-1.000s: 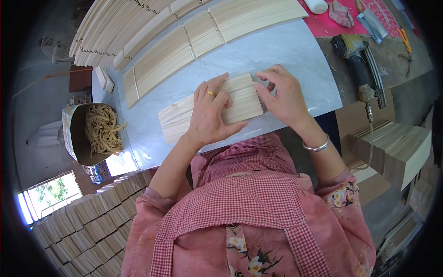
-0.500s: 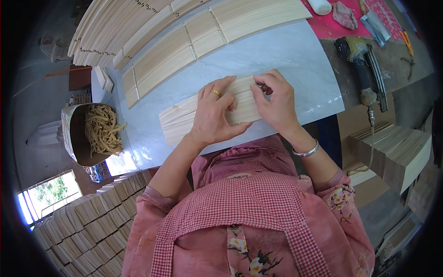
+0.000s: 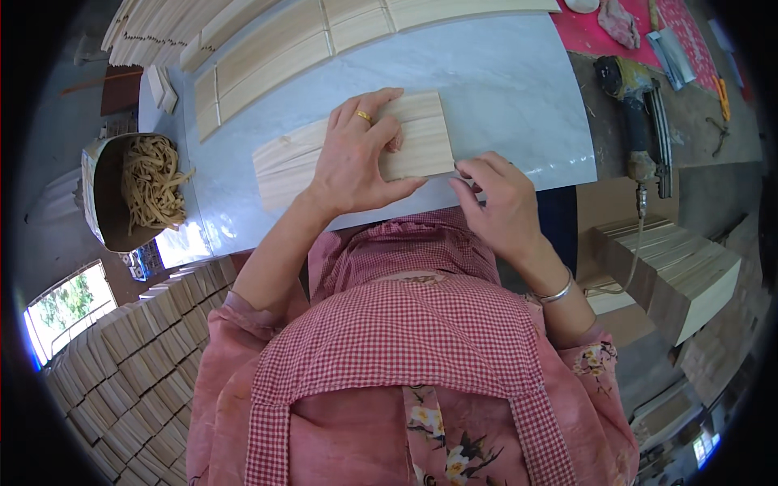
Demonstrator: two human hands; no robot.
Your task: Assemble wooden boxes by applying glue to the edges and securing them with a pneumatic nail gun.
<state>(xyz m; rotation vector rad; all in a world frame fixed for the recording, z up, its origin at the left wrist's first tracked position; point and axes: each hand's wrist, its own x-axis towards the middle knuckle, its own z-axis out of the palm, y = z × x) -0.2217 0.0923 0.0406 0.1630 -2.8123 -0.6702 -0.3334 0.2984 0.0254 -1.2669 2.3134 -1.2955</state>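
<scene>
A pale wooden board of thin slats (image 3: 425, 125) lies on the light grey marbled table (image 3: 519, 97) in front of me. Across it spreads my left hand (image 3: 352, 158), a gold ring on one finger. Its fingers reach over the far edge and its thumb presses along the near edge, gripping the slats. At the board's near right corner is my right hand (image 3: 502, 194), thumb and forefinger drawn together in a pinch. Whatever may be between those fingertips is too small to make out. The slats under my left palm are partly hidden.
Beyond lie banded wooden panels (image 3: 284, 61) and stacked slats (image 3: 174, 24). To the left stands a box of tan rubber-like strips (image 3: 154, 182). A nail gun (image 3: 636, 113) with a hose lies right, near pink cloth (image 3: 559, 36). Wood bundles (image 3: 673, 275) sit lower right.
My right hand has moved from the board's far right end down to its near right corner, uncovering that end. My left hand still grips the slats. The whole view has shifted slightly.
</scene>
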